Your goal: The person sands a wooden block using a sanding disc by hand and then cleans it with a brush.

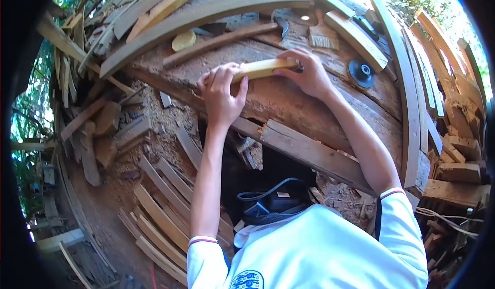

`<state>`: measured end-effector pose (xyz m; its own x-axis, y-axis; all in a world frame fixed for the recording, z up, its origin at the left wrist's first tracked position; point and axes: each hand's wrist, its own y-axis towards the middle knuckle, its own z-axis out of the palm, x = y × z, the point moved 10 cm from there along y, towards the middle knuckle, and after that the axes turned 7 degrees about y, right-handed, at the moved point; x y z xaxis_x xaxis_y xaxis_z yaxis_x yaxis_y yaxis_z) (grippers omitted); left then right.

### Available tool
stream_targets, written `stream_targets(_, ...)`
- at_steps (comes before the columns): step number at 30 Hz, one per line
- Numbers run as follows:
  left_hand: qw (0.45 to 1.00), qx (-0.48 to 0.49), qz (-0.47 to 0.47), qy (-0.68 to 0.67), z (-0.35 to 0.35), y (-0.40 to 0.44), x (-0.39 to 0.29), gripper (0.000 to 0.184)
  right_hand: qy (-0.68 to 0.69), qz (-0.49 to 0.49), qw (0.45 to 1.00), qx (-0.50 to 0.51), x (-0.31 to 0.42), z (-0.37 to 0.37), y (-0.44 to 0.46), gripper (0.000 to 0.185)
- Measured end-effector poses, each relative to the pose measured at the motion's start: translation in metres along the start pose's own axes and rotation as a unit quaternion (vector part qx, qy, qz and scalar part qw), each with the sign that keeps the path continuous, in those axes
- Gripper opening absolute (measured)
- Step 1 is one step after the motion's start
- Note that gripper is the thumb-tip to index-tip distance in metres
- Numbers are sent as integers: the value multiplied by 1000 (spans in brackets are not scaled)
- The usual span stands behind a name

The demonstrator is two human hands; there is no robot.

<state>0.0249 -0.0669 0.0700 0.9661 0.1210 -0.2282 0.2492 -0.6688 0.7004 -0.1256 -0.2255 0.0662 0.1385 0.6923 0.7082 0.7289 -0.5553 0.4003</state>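
Observation:
A short yellowish block of wood (pixel 262 69) is held out over the workbench (pixel 278 95), one end in each hand. My left hand (pixel 223 90) grips its left end, fingers over the top and thumb at the near side. Around the right end, my right hand (pixel 309 76) is closed, with the thumb below and fingers behind. Just beyond the block lies a long brown strip of wood (pixel 216 44), with a curved metal piece (pixel 282 27) near its far end. A flat paintbrush (pixel 324 37) and a round black disc (pixel 361 74) lie right of my right hand.
A round yellowish piece (pixel 183 41) lies on the bench's far left. Long curved boards (pixel 206 10) run along the back, others (pixel 407 93) on the right. A plank (pixel 309 152) forms the near edge. Wood strips (pixel 160 217) and shavings cover the ground at left.

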Motion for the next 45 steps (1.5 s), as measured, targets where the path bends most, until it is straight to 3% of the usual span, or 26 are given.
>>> stream_targets(1,1000,-5,4,10,-8,1,-3,24,11,25,1000,2,4,0,-3,35)
stream_targets(3,999,-36,7,-3,6,4,-6,22,-17,-40,999,-14,-5,-6,4,36)
stream_targets(5,1000,-28,11,2,3,1,-7,23,13,27,1000,4,-2,-2,-2,37)
stream_targets(22,999,2,-28,-39,-2,4,3,24,41,28,999,16,-7,4,4,39)
stream_targets(25,984,-45,-56,-162,-27,3,1,15,38,61,997,26,-12,5,-1,38)
stream_targets(27,977,-85,-33,-191,-75,-3,-10,17,14,17,999,25,-9,5,-1,38)
stream_targets(29,957,-1,-23,-290,-106,-27,-25,18,7,16,1000,8,-13,4,-3,37)
stream_targets(31,896,156,-16,-416,-122,-52,-67,19,-7,65,998,27,-16,4,-2,37)
stream_targets(33,871,287,-18,-397,-117,-82,-100,19,-20,8,1000,17,-10,4,-2,38)
stream_targets(35,890,336,-23,-306,-113,-113,-119,20,-5,-9,1000,-9,-17,4,-3,41)
stream_targets(37,882,274,-24,-382,-130,-130,-139,20,-37,-32,999,-15,-11,1,-2,41)
stream_targets(39,901,239,-10,-363,-141,-129,-142,22,-42,-28,999,-11,-12,0,-2,42)
stream_targets(41,940,219,11,-260,-143,-128,-126,25,-77,-5,997,22,-12,3,-4,41)
stream_targets(42,948,226,11,-225,-141,-134,-122,24,-92,-48,995,8,-3,2,-2,42)
stream_targets(45,943,268,39,-194,-128,-140,-119,30,12,1,1000,11,2,1,2,34)
